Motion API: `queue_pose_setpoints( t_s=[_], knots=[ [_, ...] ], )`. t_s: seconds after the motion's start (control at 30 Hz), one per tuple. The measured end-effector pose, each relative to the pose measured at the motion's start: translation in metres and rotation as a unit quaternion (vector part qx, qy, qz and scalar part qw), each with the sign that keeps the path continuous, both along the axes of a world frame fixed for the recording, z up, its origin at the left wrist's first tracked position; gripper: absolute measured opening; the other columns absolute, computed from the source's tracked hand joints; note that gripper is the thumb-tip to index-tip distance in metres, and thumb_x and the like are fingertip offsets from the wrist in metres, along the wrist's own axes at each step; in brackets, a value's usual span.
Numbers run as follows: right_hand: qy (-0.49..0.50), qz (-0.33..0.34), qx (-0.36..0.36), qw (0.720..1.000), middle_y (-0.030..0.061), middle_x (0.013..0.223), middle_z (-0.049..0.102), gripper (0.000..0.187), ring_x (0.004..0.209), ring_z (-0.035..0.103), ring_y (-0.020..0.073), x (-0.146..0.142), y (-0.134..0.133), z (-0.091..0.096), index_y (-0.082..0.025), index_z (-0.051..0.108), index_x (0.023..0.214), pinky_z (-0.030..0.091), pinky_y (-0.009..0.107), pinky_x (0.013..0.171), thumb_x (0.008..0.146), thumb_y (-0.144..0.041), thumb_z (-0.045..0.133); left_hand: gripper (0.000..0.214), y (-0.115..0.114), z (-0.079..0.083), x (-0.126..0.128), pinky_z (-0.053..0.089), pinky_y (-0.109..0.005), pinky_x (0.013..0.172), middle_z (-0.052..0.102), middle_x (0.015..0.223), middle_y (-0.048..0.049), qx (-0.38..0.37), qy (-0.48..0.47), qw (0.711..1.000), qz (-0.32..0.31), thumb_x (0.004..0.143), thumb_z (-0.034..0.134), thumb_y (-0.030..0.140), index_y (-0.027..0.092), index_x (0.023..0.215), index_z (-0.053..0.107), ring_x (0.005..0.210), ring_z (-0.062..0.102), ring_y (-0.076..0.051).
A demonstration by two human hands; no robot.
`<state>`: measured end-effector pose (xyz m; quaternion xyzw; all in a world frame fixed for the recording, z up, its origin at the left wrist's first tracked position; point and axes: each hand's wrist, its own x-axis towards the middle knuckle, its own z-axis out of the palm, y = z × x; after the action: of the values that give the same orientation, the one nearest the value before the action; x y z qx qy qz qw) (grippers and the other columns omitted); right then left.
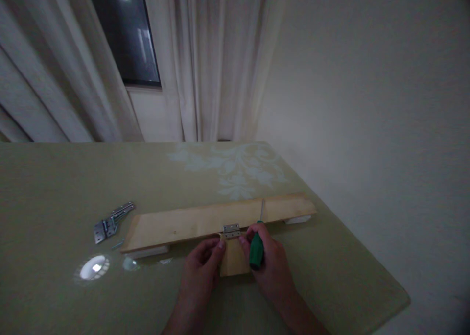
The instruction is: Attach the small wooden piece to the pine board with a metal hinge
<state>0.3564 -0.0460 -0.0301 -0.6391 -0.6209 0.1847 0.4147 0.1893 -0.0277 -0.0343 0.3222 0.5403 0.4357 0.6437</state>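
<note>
A metal hinge [231, 230] lies across the joint between a long wooden board [205, 217] and a small wooden block [234, 261] on its near side. My left hand [203, 261] pinches the left edge of the small block beside the hinge. In my right hand [271, 256] is a screwdriver with a green handle [256, 252], its shaft pointing away over the board. The fingertips of that hand also rest by the block's right edge, near the hinge. The screwdriver's tip is clear of the hinge.
Several loose metal hinges [110, 222] lie left of the board, with a screw [118, 244] nearby. White supports [149, 251] lift the board off the green tabletop [66, 178]. A wall [367, 129] borders the table's right side, and curtains [205, 56] hang behind.
</note>
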Motion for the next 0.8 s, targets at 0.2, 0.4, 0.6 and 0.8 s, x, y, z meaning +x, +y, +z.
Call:
queue_pose_setpoints(
  t_s=[0.2, 0.4, 0.6, 0.8],
  knots=[
    [0.016, -0.005, 0.015, 1.000, 0.0005, 0.083, 0.075, 0.011, 0.067, 0.073, 0.0159, -0.003, 0.001, 0.001, -0.026, 0.058, 0.101, 0.051, 0.023, 0.064, 0.102, -0.036, 0.060, 0.067, -0.001, 0.006, 0.001, 0.027, -0.020, 0.045, 0.058, 0.054, 0.0049, -0.006, 0.005, 1.000, 0.009, 0.058, 0.090, 0.073, 0.015, 0.090, 0.078, 0.047, 0.042, -0.009],
    [0.025, -0.039, 0.036, 0.998, 0.0025, 0.082, 0.075, 0.017, 0.068, 0.074, 0.0172, -0.005, 0.004, 0.004, -0.025, 0.057, 0.098, 0.052, 0.023, 0.063, 0.101, -0.041, 0.062, 0.067, -0.002, 0.007, 0.003, 0.027, -0.020, 0.044, 0.053, 0.050, 0.0061, -0.019, 0.005, 1.000, 0.016, 0.053, 0.090, 0.074, 0.016, 0.085, 0.077, 0.045, 0.041, -0.008],
    [0.027, -0.038, 0.040, 0.998, 0.0011, 0.076, 0.074, 0.011, 0.063, 0.072, 0.0169, -0.007, 0.006, 0.004, -0.025, 0.058, 0.099, 0.051, 0.023, 0.059, 0.100, -0.036, 0.059, 0.063, -0.001, 0.005, 0.002, 0.025, -0.019, 0.043, 0.049, 0.048, 0.0082, -0.033, -0.012, 0.999, 0.026, 0.054, 0.093, 0.068, 0.015, 0.085, 0.077, 0.044, 0.037, -0.007],
    [0.028, -0.041, 0.032, 0.998, 0.0021, 0.080, 0.076, 0.019, 0.065, 0.073, 0.0174, -0.012, 0.006, 0.002, -0.025, 0.059, 0.097, 0.050, 0.023, 0.059, 0.098, -0.043, 0.066, 0.052, 0.000, 0.012, -0.001, 0.027, -0.019, 0.043, 0.049, 0.046, 0.0075, -0.039, -0.006, 0.999, 0.037, 0.059, 0.093, 0.059, 0.016, 0.084, 0.079, 0.044, 0.041, -0.009]
  ],
)
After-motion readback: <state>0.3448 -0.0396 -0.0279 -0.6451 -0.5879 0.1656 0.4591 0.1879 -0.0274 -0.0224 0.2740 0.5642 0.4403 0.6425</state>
